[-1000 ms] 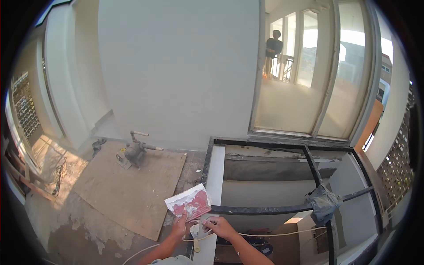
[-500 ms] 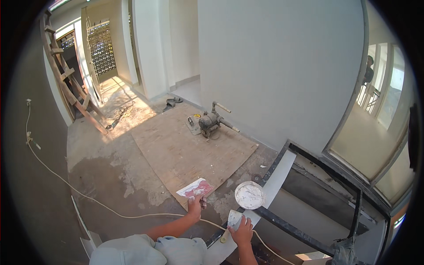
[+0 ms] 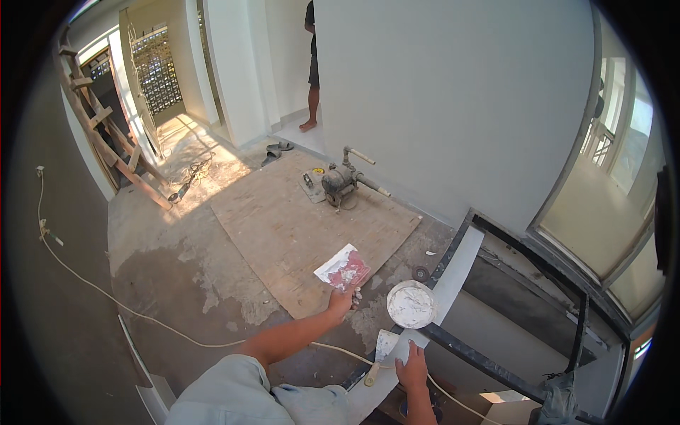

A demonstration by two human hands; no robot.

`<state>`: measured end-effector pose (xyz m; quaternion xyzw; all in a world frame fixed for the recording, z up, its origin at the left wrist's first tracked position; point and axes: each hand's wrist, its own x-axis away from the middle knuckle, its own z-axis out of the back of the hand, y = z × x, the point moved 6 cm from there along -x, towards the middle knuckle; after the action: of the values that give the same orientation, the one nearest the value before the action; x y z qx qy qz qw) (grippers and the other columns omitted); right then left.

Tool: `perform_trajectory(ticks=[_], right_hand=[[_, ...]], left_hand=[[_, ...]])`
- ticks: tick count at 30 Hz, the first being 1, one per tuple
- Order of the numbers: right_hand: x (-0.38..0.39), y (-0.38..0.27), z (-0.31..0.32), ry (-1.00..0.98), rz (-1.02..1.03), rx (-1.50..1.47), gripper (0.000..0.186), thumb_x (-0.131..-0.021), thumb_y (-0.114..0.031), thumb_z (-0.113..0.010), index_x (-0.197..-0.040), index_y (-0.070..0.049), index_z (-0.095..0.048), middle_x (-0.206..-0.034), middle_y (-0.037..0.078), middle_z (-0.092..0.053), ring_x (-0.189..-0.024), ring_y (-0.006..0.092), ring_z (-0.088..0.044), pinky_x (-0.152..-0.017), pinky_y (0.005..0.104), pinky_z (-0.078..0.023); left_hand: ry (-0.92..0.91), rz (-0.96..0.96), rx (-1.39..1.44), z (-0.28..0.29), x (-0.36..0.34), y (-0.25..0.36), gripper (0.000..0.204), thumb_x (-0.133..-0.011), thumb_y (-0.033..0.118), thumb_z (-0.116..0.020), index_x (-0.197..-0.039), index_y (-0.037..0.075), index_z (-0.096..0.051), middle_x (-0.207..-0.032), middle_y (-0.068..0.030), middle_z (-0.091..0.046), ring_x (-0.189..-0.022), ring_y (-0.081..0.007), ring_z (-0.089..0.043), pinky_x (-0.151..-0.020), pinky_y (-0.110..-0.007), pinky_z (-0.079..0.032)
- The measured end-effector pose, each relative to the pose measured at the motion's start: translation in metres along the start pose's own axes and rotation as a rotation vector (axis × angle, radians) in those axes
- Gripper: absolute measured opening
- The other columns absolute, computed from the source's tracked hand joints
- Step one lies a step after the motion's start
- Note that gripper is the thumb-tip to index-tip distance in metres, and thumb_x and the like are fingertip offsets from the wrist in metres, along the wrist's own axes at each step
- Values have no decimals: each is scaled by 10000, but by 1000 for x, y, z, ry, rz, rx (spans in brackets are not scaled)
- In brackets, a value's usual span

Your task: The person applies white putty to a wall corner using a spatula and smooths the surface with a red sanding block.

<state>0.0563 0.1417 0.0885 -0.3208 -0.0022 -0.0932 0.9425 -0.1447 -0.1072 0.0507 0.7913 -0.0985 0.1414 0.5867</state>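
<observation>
My left hand (image 3: 343,303) grips a red, flat plastering trowel (image 3: 352,272) smeared with white putty, held over the wooden board's near edge. My right hand (image 3: 413,368) is empty, fingers apart, above the pale ledge (image 3: 453,273). Just to its left a putty knife (image 3: 386,345) lies on the ledge, its yellowish handle pointing toward me. Beyond this hand stands a round white tub (image 3: 411,304) of white putty, set at the black frame's corner.
A worn plywood sheet (image 3: 283,244) covers the floor, with a pump (image 3: 341,183) on it. Black metal framing (image 3: 496,368) borders an opening at right. A cable (image 3: 170,331) crosses the floor. A wooden ladder (image 3: 106,142) leans far left; a person (image 3: 312,78) stands in the doorway.
My left hand has moved the trowel rightward and farther away. My right hand has drawn away from the putty knife, which stays on the ledge. A person has appeared in the doorway.
</observation>
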Motion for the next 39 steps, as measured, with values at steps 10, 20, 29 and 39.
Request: perform_trajectory(ticks=[10, 20, 29, 39], right_hand=[[-4, 26, -20, 115, -121, 23, 914, -767, -341, -830, -1495, -49, -360, -1401, 238, -421, -1244, 470, -482, -993, 552, -477], [-26, -13, -63, -24, 75, -108, 737, -784, -134, -791, -1433, -8, -465, -1221, 252, -554, -1101, 430, -598, -941, 467, -510], [-25, -7, -47, -11, 80, -193, 597, -831, -131, -749, -1389, -60, -550, -1162, 237, -632, -1012, 406, -653, -889, 467, -525], [-16, -8, -43, -156, -233, -170, 740, -853, -354, -772, -1400, -24, -399, -1193, 302, -639, -1075, 449, -652, -872, 513, -526]], left_hand=[[63, 168, -74, -87, -20, -58, 785, -1008, 731, -258, -1457, 138, -509, -1304, -134, -658, -1185, -218, -609, -1035, -434, -427], [208, 171, -260, -39, -51, -101, 971, -972, 770, -293, -1435, -62, -483, -1332, -232, -602, -1224, -294, -594, -974, -430, -491], [173, 52, -327, -92, -34, -80, 866, -1018, 683, -300, -1386, -62, -544, -1385, -322, -559, -1331, -450, -507, -1075, -456, -407], [159, 45, -401, -96, -27, -96, 836, -1034, 645, -320, -1353, -92, -551, -1322, -351, -581, -1254, -469, -552, -1029, -468, -432]])
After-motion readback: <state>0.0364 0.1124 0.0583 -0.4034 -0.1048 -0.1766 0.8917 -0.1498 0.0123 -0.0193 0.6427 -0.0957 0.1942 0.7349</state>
